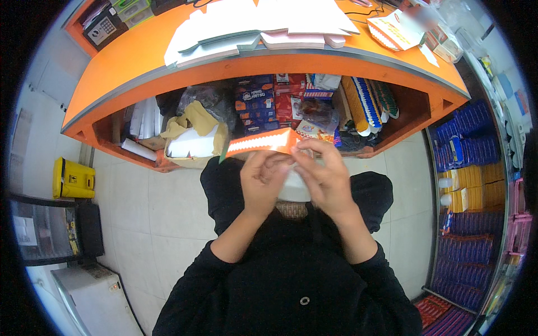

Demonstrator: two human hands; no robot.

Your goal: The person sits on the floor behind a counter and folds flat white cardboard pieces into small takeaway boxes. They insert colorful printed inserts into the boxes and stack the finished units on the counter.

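An orange and white cardboard food box [263, 142], partly folded up, is held above my lap. My left hand [259, 182] is closed on its near side, the fingers curled under the orange panel. At the box's right corner, my right hand [327, 175] pinches the edge between thumb and fingers. The fingertips of both hands almost meet below the box, and slight motion blur hides exactly how they grip. A white part [295, 187] shows between my wrists; whether it belongs to the box I cannot tell.
Ahead stands an orange desk [224, 70] with stacks of flat cardboard sheets [246, 42]. Its shelf holds an opened brown paper package [193, 140], blue boxes [255, 103] and upright folded cartons [361, 103]. Another orange box [395, 31] sits on top. Stocked shelves [468, 185] line the right.
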